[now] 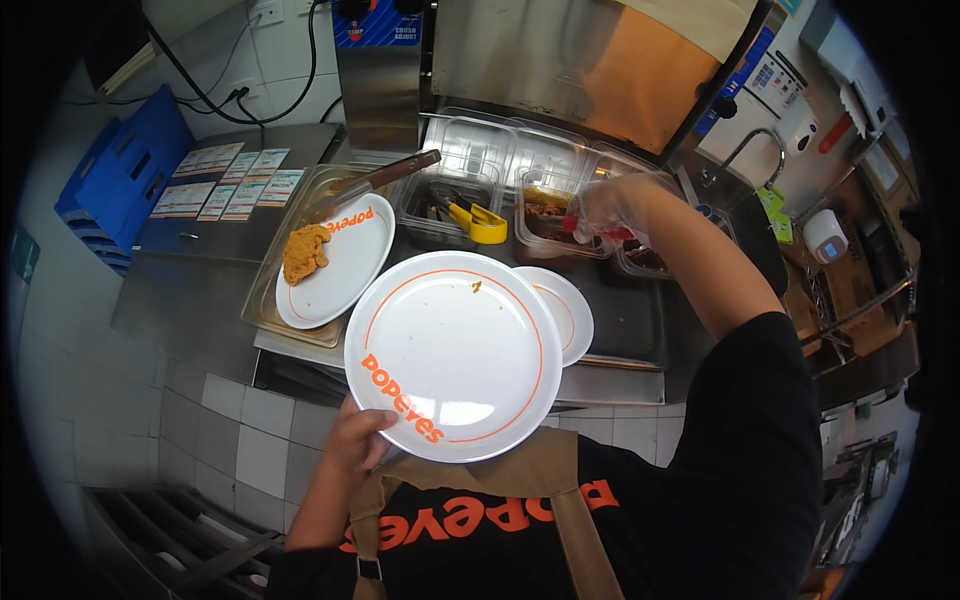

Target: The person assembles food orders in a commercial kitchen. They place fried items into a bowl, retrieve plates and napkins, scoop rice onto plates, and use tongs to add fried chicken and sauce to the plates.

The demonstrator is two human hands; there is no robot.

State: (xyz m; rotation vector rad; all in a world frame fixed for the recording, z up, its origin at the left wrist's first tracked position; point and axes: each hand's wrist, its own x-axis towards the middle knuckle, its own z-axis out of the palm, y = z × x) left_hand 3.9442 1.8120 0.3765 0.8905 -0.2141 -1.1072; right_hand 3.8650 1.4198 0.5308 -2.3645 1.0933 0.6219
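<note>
My left hand (358, 437) grips the rim of a large round white plate (455, 350), thumb on top. Orange lettering and an orange ring mark the plate, and a small crumb lies near its far edge. My right hand (625, 208), in a clear plastic glove, reaches to a clear container (548, 238) of dark reddish-brown food. Something red (570, 224) shows by its fingers, which look closed; glare hides what they hold. Partly behind the large plate is a smaller white plate (573, 312). At left, another white plate (350, 262) carries a piece of fried chicken (305, 253).
Tongs with a brown handle (405, 168) lie over the tray (262, 290) under the chicken plate. A yellow-handled utensil (478, 222) rests in a neighbouring clear container (465, 160). Steel equipment (570, 75) stands behind. Printed cards (235, 180) and a blue crate (130, 180) are at left.
</note>
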